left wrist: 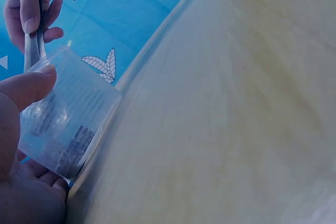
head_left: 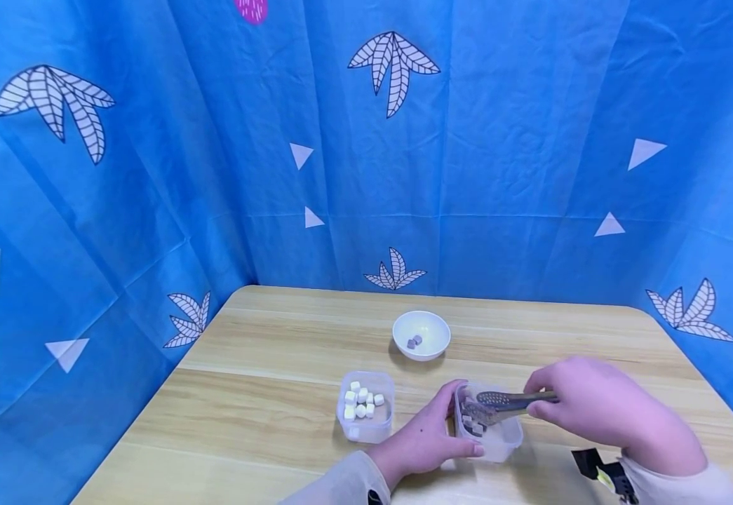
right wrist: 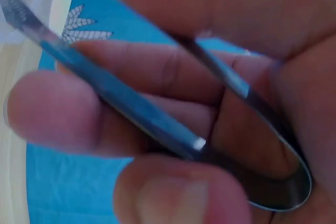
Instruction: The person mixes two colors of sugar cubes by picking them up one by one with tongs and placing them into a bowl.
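Observation:
My left hand (head_left: pixel 428 436) grips a clear plastic container (head_left: pixel 503 443) by its sides, thumb on the near wall. Several dark greyish cubes (head_left: pixel 476 428) lie toward its left side. Metal tongs (head_left: pixel 527 400) with perforated tips are held in my right hand (head_left: pixel 612 410), and their tips reach inside this container among the cubes. In the right wrist view the fingers wrap round the two arms of the tongs (right wrist: pixel 142 111), which stand apart. The left wrist view shows the container (left wrist: pixel 79 93) from the side, with the cubes low in it.
A second clear container (head_left: pixel 366 424) with several white cubes (head_left: pixel 361 401) stands left of my left hand. Behind the two containers is a white bowl (head_left: pixel 421 321) holding two greyish cubes (head_left: pixel 414 341). The wooden table (head_left: pixel 265 400) is bordered by a blue patterned curtain (head_left: pixel 499 175).

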### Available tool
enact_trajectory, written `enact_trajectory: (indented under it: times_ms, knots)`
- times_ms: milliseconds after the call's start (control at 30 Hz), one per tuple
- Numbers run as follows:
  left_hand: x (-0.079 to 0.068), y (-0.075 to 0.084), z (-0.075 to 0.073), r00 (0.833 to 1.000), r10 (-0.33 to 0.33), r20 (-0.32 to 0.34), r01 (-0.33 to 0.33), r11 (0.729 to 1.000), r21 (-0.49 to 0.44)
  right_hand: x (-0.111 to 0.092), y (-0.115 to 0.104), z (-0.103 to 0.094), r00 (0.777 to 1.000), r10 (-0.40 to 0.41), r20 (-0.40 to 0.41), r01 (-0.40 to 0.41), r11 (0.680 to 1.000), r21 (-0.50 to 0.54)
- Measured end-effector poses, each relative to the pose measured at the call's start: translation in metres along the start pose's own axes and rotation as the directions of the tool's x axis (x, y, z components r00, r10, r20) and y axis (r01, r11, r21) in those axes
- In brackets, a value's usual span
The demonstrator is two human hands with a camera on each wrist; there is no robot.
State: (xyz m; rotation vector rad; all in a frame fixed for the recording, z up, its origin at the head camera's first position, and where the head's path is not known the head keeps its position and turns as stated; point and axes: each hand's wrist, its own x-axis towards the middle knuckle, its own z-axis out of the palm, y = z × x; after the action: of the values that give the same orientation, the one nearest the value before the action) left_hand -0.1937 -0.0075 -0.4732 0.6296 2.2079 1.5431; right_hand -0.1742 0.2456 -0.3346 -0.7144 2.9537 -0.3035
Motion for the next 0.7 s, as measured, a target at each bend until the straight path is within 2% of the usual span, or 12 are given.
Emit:
enact_trajectory:
  times_ms: [233, 533, 700]
  knots:
    - [0.000, 0.001, 0.000, 1.000, 0.010, -0.007, -0.010, 1.000, 0.004, 0.004, -0.011, 0.009, 1.000, 0.022, -0.009, -0.022, 0.999, -0.044]
    - [-0.001, 0.001, 0.001, 1.000, 0.013, -0.006, -0.013, 1.000, -0.001, 0.006, -0.005, 0.015, 0.995, -0.086, -0.052, 0.083, 0.995, -0.052]
    - [0.000, 0.000, 0.001, 1.000, 0.021, -0.009, -0.021, 1.000, 0.018, 0.008, -0.003, 0.015, 0.993, -0.103, -0.065, 0.100, 0.994, -0.053]
